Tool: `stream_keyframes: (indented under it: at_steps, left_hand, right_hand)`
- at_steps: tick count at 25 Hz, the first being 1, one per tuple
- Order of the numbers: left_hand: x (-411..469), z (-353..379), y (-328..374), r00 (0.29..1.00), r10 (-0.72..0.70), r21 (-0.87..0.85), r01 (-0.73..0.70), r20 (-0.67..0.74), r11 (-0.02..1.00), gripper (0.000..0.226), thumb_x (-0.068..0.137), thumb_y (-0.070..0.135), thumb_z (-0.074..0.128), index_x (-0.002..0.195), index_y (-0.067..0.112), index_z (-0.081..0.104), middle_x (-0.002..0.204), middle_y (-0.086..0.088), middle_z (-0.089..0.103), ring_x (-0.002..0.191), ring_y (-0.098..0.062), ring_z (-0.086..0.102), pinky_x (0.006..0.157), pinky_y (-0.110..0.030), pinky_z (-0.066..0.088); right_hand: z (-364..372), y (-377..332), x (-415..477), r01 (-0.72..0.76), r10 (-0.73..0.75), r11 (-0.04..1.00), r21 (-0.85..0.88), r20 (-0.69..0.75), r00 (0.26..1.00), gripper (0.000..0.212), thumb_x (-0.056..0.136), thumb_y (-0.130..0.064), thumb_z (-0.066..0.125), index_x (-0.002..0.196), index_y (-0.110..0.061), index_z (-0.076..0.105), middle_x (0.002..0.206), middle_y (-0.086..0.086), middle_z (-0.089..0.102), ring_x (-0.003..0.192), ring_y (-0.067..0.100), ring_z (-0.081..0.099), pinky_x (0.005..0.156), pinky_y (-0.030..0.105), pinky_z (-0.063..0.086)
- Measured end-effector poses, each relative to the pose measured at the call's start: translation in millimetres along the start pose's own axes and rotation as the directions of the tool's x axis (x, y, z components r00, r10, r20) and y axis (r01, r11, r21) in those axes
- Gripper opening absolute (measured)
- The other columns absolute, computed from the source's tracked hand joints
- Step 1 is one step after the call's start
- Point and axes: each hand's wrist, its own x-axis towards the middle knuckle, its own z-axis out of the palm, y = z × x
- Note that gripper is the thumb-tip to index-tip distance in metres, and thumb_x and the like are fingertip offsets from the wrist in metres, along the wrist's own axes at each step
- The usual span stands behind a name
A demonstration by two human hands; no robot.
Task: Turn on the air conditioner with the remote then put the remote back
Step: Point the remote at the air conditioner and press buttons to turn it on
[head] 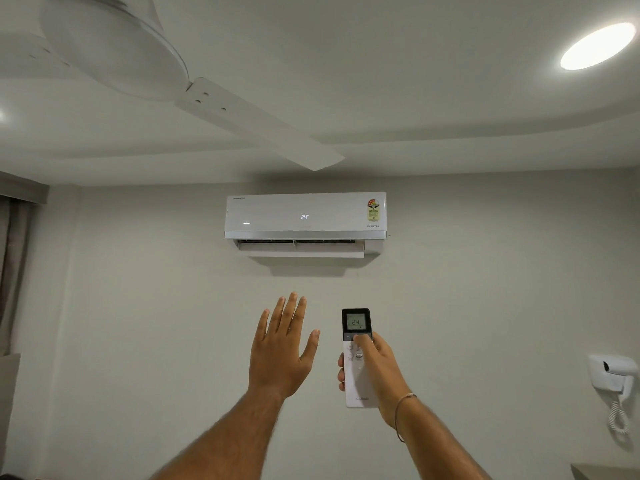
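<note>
A white wall air conditioner (304, 216) hangs high on the wall ahead. Its front shows 24 and its lower flap stands open. My right hand (375, 368) grips a white remote (356, 355) with a dark screen end that also reads 24. The remote points up at the unit and my thumb rests on a button just below the screen. My left hand (282, 348) is raised beside the remote, palm toward the unit, fingers spread, holding nothing.
A white ceiling fan (194, 91) hangs overhead at the upper left, one blade reaching toward the unit. A round ceiling light (597, 46) glows at the upper right. A wall-mounted hair dryer (613, 375) with a coiled cord is at the right. Curtains (14, 258) hang at the left edge.
</note>
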Motion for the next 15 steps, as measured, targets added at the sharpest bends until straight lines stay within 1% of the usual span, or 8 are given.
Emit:
stream_keyframes:
  at_steps: [5,9,15]
  left_hand:
    - [3,-1,-1,1.0,-0.003,-0.005,0.003,0.004,1.0,0.072,0.104,0.063,0.012,0.168,0.03,0.006,0.177,0.006,0.005,0.163,-0.013,-0.003,0.133,-0.047,0.007]
    - [-2,1,-2,1.0,0.005,-0.007,-0.005,0.013,1.0,0.072,0.104,0.063,0.014,0.168,0.029,0.01,0.177,0.005,0.008,0.163,-0.015,0.002,0.133,-0.048,0.011]
    - [-2,6,-4,1.0,-0.005,-0.015,0.005,0.029,1.0,0.073,0.103,0.064,0.013,0.168,0.028,0.011,0.177,0.004,0.008,0.163,-0.016,0.003,0.133,-0.049,0.011]
  right_hand:
    - [2,-3,1,0.007,-0.007,1.0,-0.003,0.007,1.0,0.02,0.112,-0.03,0.052,0.119,-0.018,0.067,0.079,0.014,0.079,0.06,0.029,0.073,0.058,0.038,0.065]
    - [1,3,2,-0.001,0.001,1.0,-0.001,0.006,1.0,0.02,0.112,-0.03,0.053,0.118,-0.018,0.067,0.079,0.015,0.078,0.059,0.029,0.073,0.057,0.038,0.065]
    - [-1,12,9,-0.013,0.013,1.0,-0.001,0.002,1.0,0.022,0.112,-0.03,0.053,0.121,-0.016,0.066,0.082,0.017,0.077,0.061,0.033,0.071,0.059,0.038,0.063]
